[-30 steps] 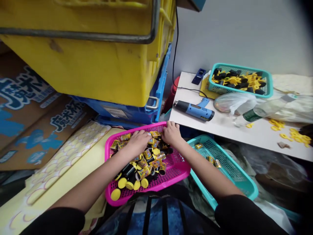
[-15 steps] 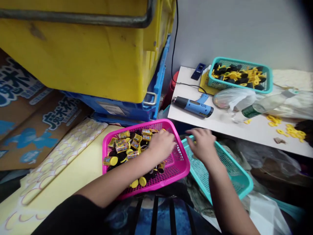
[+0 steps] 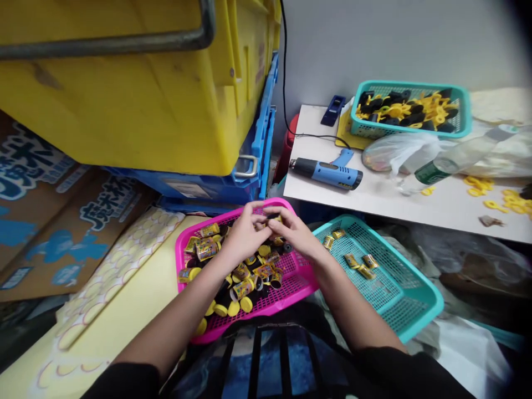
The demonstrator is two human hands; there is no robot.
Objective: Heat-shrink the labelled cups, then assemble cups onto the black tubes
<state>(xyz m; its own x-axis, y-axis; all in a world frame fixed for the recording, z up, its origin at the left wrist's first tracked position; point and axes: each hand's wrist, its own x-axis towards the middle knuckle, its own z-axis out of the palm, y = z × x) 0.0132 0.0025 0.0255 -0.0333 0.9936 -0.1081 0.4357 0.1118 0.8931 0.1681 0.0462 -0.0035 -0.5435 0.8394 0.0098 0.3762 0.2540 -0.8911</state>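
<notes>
A pink basket (image 3: 286, 293) on my lap holds several small black cylinders with yellow caps and yellow printed sleeves (image 3: 243, 274). My left hand (image 3: 245, 235) and my right hand (image 3: 288, 230) meet over the basket's far edge, fingers pinched together on one small black and yellow piece (image 3: 271, 219). To the right, a teal basket (image 3: 409, 302) holds several loose yellow sleeves (image 3: 357, 260).
A yellow crate (image 3: 137, 94) stacked on a blue crate (image 3: 233, 185) looms at the upper left. Printed cartons lie at the left. On the white table (image 3: 374, 202) are a blue heat gun (image 3: 328, 172), a plastic bottle (image 3: 453, 160), another teal basket (image 3: 411, 111) and scattered yellow rings.
My right hand has come back from the teal basket to the pink one. Both hands have risen and joined on one small piece. More yellow sleeves lie in the teal basket.
</notes>
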